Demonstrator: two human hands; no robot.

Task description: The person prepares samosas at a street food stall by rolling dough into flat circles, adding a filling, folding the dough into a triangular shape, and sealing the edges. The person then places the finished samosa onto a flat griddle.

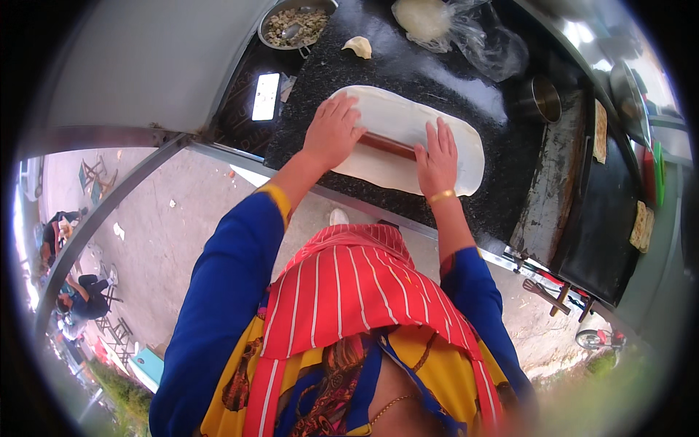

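Observation:
A thin sheet of dough (pixel 393 112) is spread in a long oval over the black speckled stone worktop (pixel 349 71). Across its middle lies a wooden rolling pin (pixel 386 145), its two ends hidden beneath my hands. My left hand (pixel 334 131) bears on the pin's left end, with its fingers stretched forward over the dough. At the other end, my right hand (pixel 438 158) presses on the pin in the same way, a gold-coloured bangle at its wrist. A small dough scrap (pixel 358 47) sits beyond the sheet.
A metal pan of chopped filling with a spoon (pixel 295 28) stands back left, near a lit phone (pixel 266 97). Dough in a plastic bag (pixel 426 19) lies at the back. Rightward are a metal pot (pixel 545 99) and a griddle (pixel 600 218) with flatbreads (pixel 599 131). People sit far left.

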